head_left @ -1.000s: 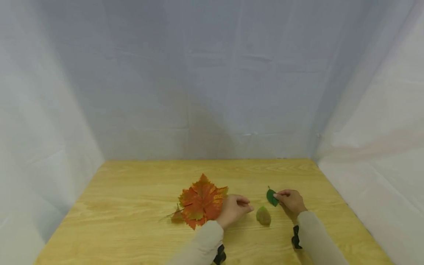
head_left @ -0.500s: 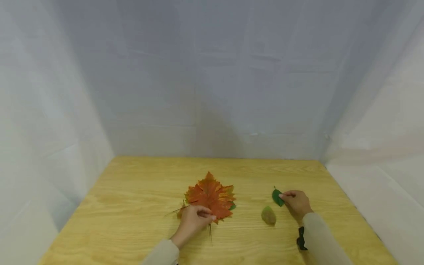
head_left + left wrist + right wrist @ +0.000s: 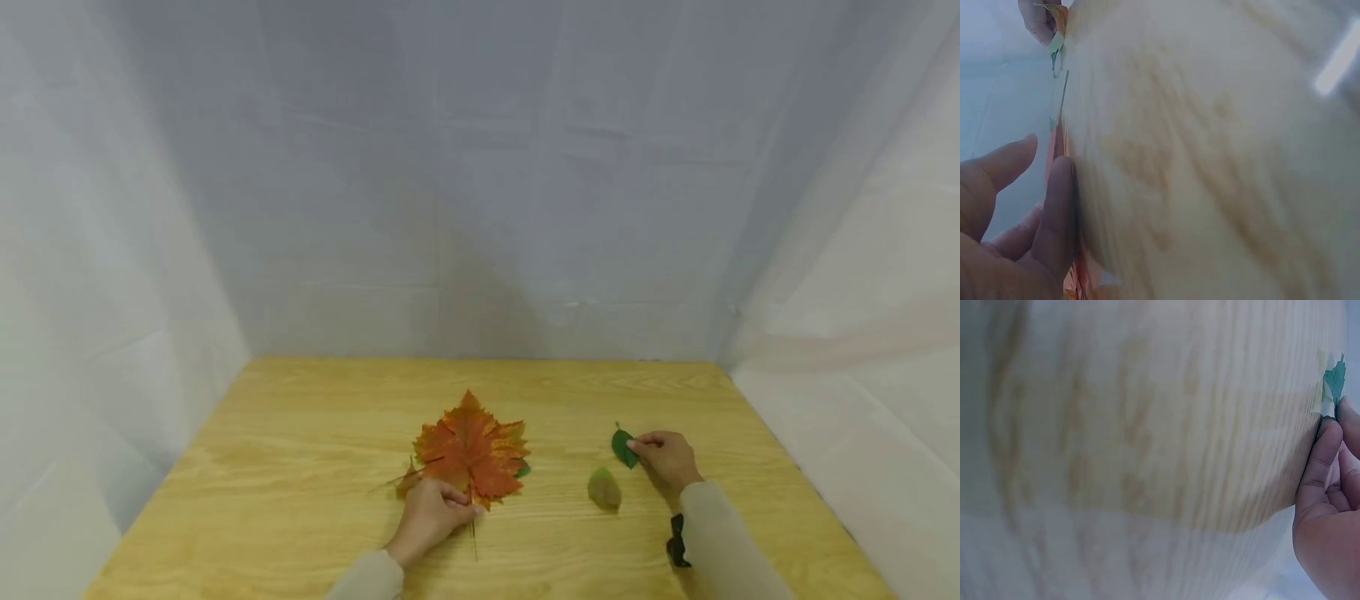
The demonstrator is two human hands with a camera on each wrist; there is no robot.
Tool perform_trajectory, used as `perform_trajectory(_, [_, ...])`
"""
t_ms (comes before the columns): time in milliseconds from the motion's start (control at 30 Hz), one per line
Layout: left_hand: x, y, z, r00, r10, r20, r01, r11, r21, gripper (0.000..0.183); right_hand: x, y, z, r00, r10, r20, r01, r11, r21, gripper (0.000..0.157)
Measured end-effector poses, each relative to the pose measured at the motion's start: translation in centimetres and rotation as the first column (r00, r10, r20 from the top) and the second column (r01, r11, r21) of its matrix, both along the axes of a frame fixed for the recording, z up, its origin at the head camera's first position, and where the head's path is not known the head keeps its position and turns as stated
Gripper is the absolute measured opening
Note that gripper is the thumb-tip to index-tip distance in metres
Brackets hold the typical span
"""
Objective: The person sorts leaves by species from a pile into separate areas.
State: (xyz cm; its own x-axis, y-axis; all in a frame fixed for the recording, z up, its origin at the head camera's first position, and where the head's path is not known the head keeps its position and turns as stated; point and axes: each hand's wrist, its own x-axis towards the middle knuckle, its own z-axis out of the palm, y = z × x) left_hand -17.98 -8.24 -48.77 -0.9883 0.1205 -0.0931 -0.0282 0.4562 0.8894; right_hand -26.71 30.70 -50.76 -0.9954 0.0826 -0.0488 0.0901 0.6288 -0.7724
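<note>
A large orange-red maple leaf [image 3: 471,446] lies mid-table in the head view, its thin stems pointing toward the front edge. My left hand [image 3: 431,517] rests at its lower edge, fingertips right by the stem. In the left wrist view, that hand's thumb [image 3: 1013,159] stands apart from the fingers, which lie along the tabletop beside the leaf. My right hand [image 3: 667,458] pinches a small dark green leaf [image 3: 622,448] between thumb and fingers, close over the table. A yellow-green and brown leaf [image 3: 603,490] lies between the two hands, nearer the right one.
Part of a brownish leaf [image 3: 407,482] shows at the left of the maple leaf, and a green leaf tip [image 3: 523,468] pokes out at its right. The wooden table [image 3: 315,417] is enclosed by pale hanging cloth [image 3: 480,183] at the back and sides.
My left hand has moved left and toward the front, from the maple leaf's right side to its stem. Another orange-red leaf now tops the pile. The right hand keeps its pinch.
</note>
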Motion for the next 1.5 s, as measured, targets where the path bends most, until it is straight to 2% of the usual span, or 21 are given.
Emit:
perform_trajectory(300, [-0.4,0.4,-0.3,1.000,-0.006,-0.005,0.006,0.999,-0.044,0.019,0.1,-0.1,0.2,1.000,0.002,-0.004,-0.002,1.000,0.016,0.039])
perform_trajectory(533, [-0.7,0.5,-0.7,0.997,-0.015,-0.082,0.005,0.994,-0.110,0.019,-0.3,0.0,-0.3,1.000,0.002,-0.020,-0.001,0.999,0.032,0.039])
perform_trajectory(867, [-0.9,-0.1,-1.0,0.999,-0.004,-0.033,0.004,1.000,-0.002,0.017,-0.7,-0.4,-0.6,0.999,0.005,-0.032,-0.004,1.000,0.030,0.039])
perform_trajectory(1067, [-0.7,-0.4,-0.7,1.000,-0.006,0.009,0.006,0.998,0.069,0.015,-0.7,-0.6,-0.4,0.999,0.015,-0.030,-0.014,0.999,0.044,0.041])
perform_trajectory(1200, [-0.7,-0.7,0.1,0.999,-0.018,0.045,0.013,0.995,0.096,0.014,-0.7,-0.5,-0.3,1.000,0.015,-0.026,-0.014,0.999,0.038,0.038])
perform_trajectory(1333, [-0.6,-2.0,1.9,0.997,-0.025,0.073,0.017,0.994,0.107,0.017,-0.5,-0.4,-0.4,1.000,0.022,-0.015,-0.021,0.999,0.030,0.039])
perform_trajectory(1400, [-0.6,-3.3,3.1,0.997,0.000,0.071,-0.007,0.995,0.099,0.019,-0.5,-0.2,-0.5,1.000,0.021,-0.008,-0.021,0.999,0.030,0.040])
perform_trajectory(1500, [-0.5,-6.0,4.7,0.995,0.087,0.044,-0.090,0.994,0.061,0.018,-0.5,-0.1,-0.5,1.000,0.020,-0.007,-0.020,0.999,0.032,0.042])
